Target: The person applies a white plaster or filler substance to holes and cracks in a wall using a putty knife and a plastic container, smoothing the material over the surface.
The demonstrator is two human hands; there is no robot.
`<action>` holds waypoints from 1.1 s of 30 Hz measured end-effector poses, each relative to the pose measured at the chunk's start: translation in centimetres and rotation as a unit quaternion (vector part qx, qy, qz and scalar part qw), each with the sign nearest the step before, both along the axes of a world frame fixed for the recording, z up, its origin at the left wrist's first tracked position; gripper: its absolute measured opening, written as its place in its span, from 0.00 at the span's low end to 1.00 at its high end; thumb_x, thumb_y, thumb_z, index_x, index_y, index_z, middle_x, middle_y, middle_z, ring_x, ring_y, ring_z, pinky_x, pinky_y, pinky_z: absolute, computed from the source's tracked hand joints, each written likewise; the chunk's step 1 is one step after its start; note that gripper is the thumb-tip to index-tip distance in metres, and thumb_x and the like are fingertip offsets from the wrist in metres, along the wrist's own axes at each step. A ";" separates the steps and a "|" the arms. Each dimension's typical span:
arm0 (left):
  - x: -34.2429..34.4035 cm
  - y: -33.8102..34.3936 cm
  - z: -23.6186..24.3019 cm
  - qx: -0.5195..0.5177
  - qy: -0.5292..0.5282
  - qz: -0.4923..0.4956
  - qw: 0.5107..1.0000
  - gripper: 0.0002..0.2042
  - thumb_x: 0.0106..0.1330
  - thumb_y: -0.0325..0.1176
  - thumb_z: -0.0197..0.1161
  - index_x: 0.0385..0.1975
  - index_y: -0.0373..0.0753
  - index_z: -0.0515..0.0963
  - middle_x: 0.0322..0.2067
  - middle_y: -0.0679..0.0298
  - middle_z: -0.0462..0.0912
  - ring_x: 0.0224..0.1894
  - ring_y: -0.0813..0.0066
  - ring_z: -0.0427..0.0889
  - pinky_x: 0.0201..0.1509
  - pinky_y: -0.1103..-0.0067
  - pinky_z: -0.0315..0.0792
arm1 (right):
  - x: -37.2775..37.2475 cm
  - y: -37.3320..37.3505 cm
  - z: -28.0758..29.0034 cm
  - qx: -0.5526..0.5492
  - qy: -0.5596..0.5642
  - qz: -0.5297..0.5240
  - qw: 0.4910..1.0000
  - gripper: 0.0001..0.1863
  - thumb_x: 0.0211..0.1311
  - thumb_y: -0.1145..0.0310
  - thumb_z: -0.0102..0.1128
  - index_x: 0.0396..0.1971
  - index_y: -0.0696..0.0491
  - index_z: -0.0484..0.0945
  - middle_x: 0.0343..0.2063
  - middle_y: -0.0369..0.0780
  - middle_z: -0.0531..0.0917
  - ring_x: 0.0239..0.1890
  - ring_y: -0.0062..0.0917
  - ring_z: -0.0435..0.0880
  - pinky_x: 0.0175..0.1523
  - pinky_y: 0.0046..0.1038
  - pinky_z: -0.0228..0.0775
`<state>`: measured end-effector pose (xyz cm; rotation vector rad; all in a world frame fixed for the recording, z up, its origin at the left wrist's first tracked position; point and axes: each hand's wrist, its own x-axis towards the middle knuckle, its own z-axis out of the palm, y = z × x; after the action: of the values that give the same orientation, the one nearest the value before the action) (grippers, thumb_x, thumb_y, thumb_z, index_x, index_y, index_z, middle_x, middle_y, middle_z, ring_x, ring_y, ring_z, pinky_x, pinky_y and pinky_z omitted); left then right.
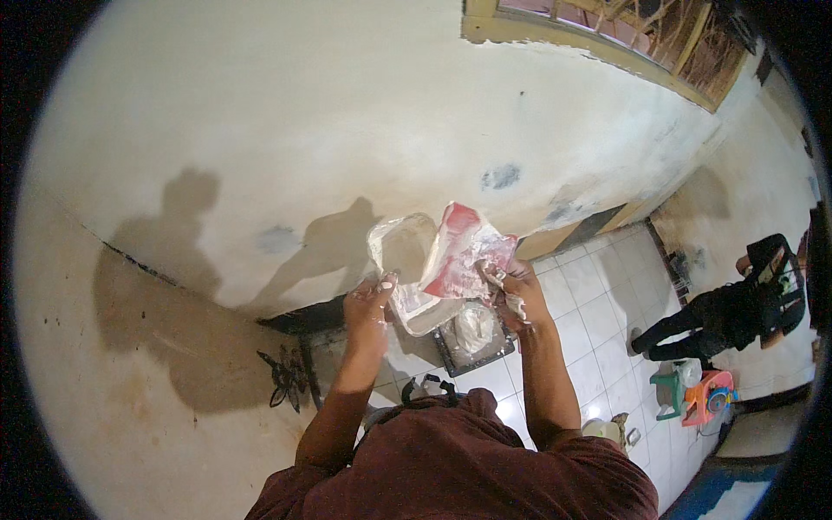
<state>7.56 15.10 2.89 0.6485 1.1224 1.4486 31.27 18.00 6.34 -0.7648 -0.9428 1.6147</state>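
My left hand (369,305) is closed on the near-left edge of a rectangular container (400,243) smeared with white paste. My right hand (517,293) grips a red, flat spreader (464,243), also streaked with white, held over the container's right part. White stuff coats the fingers of both hands. Below them on the floor, a dark square tray (501,354) holds a white lump or bag (472,328), partly hidden by the container.
A pale patched wall (329,113) fronts me, with a barred window (607,35) high right. At right, a co-worker (719,312) in dark clothes stands on white floor tiles (581,321) beside green (665,390) and orange (698,399) plastic stools. Dark tangled items (284,377) lie lower left.
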 end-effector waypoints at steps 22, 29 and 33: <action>1.3 -2.0 -0.5 0.036 -0.091 0.033 0.995 0.20 0.61 0.36 0.60 0.48 0.29 0.71 0.43 0.54 0.77 0.45 0.64 0.78 0.49 0.71 0.72 | 8.4 16.3 7.1 0.295 -0.023 -0.398 0.868 0.13 0.57 0.70 0.62 0.37 0.62 0.74 0.24 0.37 0.80 0.19 0.18 0.73 0.22 0.20 0.63; -2.4 -5.4 -1.7 0.005 -0.113 0.112 0.987 0.22 0.61 0.38 0.59 0.51 0.28 0.70 0.45 0.54 0.76 0.47 0.63 0.77 0.52 0.69 0.71 | 11.5 24.0 8.1 0.369 -0.496 -0.636 0.462 0.07 0.52 0.74 0.59 0.33 0.54 0.75 0.22 0.41 0.72 0.20 0.37 0.75 0.24 0.34 0.71; -2.4 -5.8 0.0 0.004 -0.097 0.111 0.989 0.24 0.62 0.42 0.57 0.51 0.29 0.69 0.46 0.55 0.76 0.47 0.63 0.77 0.51 0.68 0.72 | 15.9 27.9 6.8 0.449 -0.570 -0.605 0.329 0.06 0.42 0.74 0.61 0.20 0.51 0.71 0.22 0.37 0.72 0.22 0.30 0.76 0.23 0.31 0.71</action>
<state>5.19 9.32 2.94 0.3857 1.0598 1.6672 47.16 45.92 13.17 -1.1868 -1.3107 -1.1095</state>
